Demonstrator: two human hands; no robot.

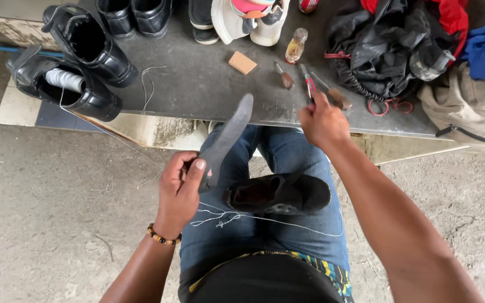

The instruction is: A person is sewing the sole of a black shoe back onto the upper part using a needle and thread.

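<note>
My left hand (179, 188) grips the heel end of a dark grey insole (227, 137), which slants up toward the bench. A black shoe (279, 193) lies on its side across my lap, on blue jeans, with white thread (237, 216) trailing under it. My right hand (322, 120) reaches to the front edge of the grey bench (197, 84) and closes its fingers on a red-handled tool (309, 84) lying there. A wooden-handled awl (335, 95) lies just right of that tool.
On the bench stand several black shoes (85, 45), white sneakers (248, 22), a small glass bottle (296, 45), a tan block (242, 62), another small awl (283, 76), a black and red bag (388, 45), and tan cloth (467, 106). Concrete floor lies all around.
</note>
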